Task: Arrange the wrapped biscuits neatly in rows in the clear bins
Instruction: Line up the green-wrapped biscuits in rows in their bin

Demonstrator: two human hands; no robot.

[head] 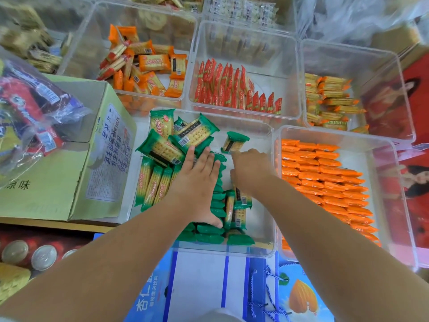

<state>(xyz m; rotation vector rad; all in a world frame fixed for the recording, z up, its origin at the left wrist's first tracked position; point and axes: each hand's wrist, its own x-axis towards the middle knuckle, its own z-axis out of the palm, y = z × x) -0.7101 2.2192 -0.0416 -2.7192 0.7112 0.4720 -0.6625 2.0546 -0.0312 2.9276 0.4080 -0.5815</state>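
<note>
On crowded surface (141, 123), clear bins (232, 252): orange packets (325, 177) rowed; green packets (218, 205) half rowed, loose heap (176, 140) left. Left hand (197, 180) flat, grip apart; right hand (250, 168) grip unclear.

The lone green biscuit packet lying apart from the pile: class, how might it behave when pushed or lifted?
The lone green packet is probably stiff: it looks flat and boxy. Its glossy wrapper likely slides easily on the smooth bin floor. Squeezing may crack the biscuits inside.

The left hand (197, 180) covers part of the green packets (218, 205); the right hand (250, 168) hides its own fingertips, grip unclear. Tan packets (23, 36) top left are blurred, far bins (209, 10) cut off
</note>
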